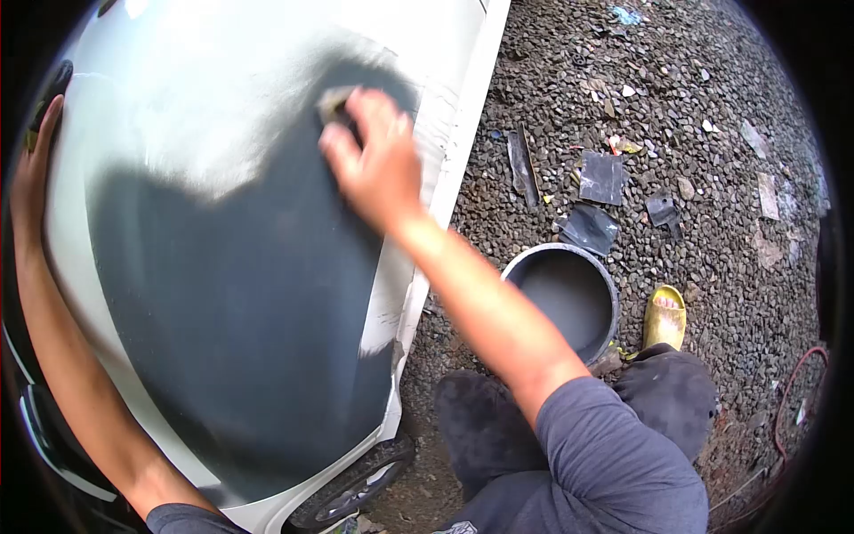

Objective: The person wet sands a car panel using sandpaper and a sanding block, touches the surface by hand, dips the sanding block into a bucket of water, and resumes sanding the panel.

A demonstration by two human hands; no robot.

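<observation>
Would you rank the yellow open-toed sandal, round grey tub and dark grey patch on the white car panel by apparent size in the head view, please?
1. Dark grey patch
2. Round grey tub
3. Yellow sandal

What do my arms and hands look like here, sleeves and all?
Your right sleeve and left sleeve are short and dark grey, with bare forearms below. No glove or watch shows on the right hand or left hand; blur could hide a ring.

The car panel (240,294) is white with a dark grey patch — the slipper (665,318) yellow, the shirt (614,454) dark grey.
</observation>
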